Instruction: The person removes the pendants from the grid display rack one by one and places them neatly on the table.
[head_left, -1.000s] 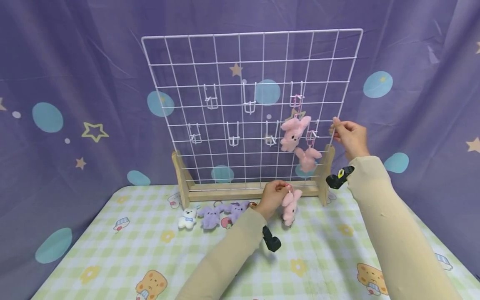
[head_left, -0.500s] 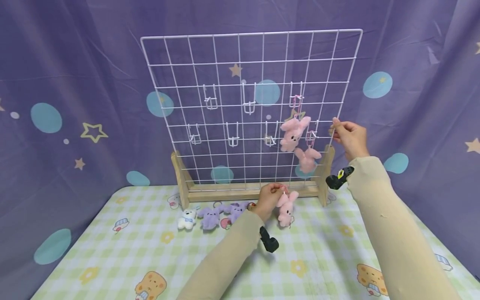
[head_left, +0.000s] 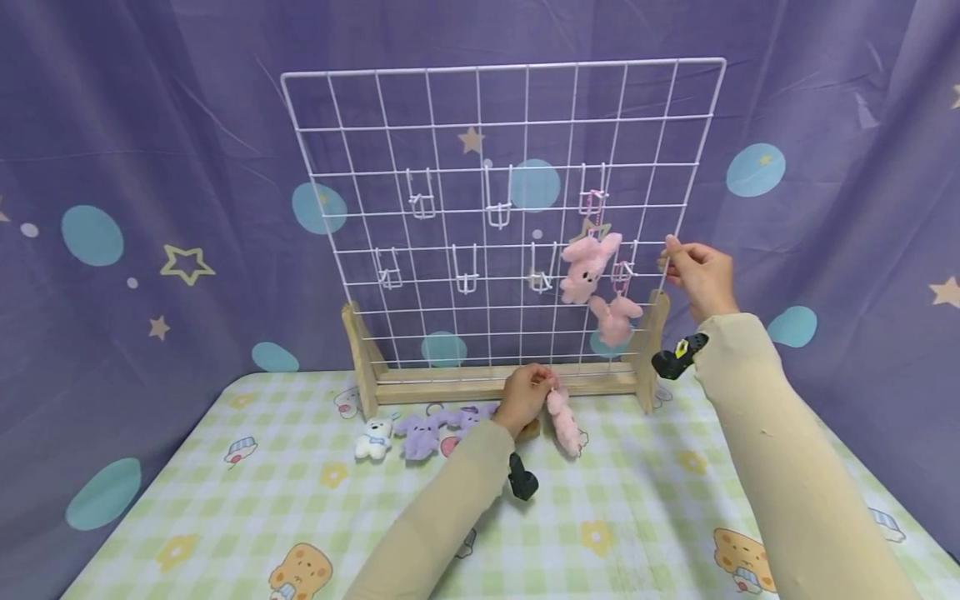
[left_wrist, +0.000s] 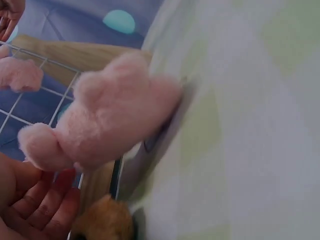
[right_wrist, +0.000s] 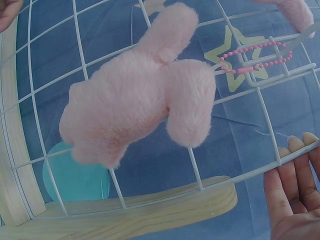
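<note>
In the head view my left hand (head_left: 522, 400) pinches a pink plush bunny keychain (head_left: 566, 423) by its top, low in front of the rack's wooden base. The left wrist view shows this bunny (left_wrist: 112, 115) tilted close over the tablecloth, beyond my fingers. My right hand (head_left: 701, 273) grips the right edge of the white wire grid rack (head_left: 504, 67) between thumb and fingers. Near it, two pink bunnies (head_left: 590, 268) hang from hooks. One of them, the lower bunny (right_wrist: 120, 100), hangs by a pink ball chain (right_wrist: 250, 57) in the right wrist view.
On the table left of my left hand lie a white plush bear (head_left: 373, 439) and two purple plush keychains (head_left: 420, 437). A brown plush (left_wrist: 106, 220) sits beside my left hand. Several bare white hooks (head_left: 467, 282) are on the grid. A patterned curtain (head_left: 150, 100) stands behind.
My left hand has moved left along the rack's base, carrying the pink bunny, which has swung and turned so its face no longer shows. My right hand stays at the grid's edge.
</note>
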